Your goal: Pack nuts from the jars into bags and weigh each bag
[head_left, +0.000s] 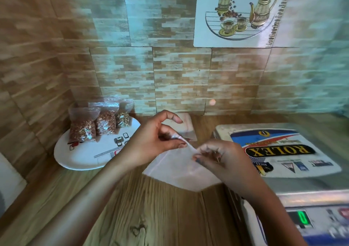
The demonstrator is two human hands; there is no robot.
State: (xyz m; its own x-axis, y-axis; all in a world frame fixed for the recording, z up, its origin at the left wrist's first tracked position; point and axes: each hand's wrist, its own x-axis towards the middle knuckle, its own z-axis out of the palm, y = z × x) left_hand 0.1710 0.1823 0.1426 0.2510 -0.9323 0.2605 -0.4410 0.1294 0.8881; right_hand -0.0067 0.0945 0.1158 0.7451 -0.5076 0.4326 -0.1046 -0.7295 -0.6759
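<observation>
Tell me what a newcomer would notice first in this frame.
Centre frame, the left hand and right hand pinch the top edge of an empty clear bag. At the left rear, three filled nut bags stand on a white plate; at the right sits a scale labelled ROLEX, its green display showing 0.

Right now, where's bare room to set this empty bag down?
The scale pan on the right is bare. So is the wood counter nearest you, between plate and scale. The plate is free in front; three filled bags crowd its back. Spare bags lie by the wall.
</observation>
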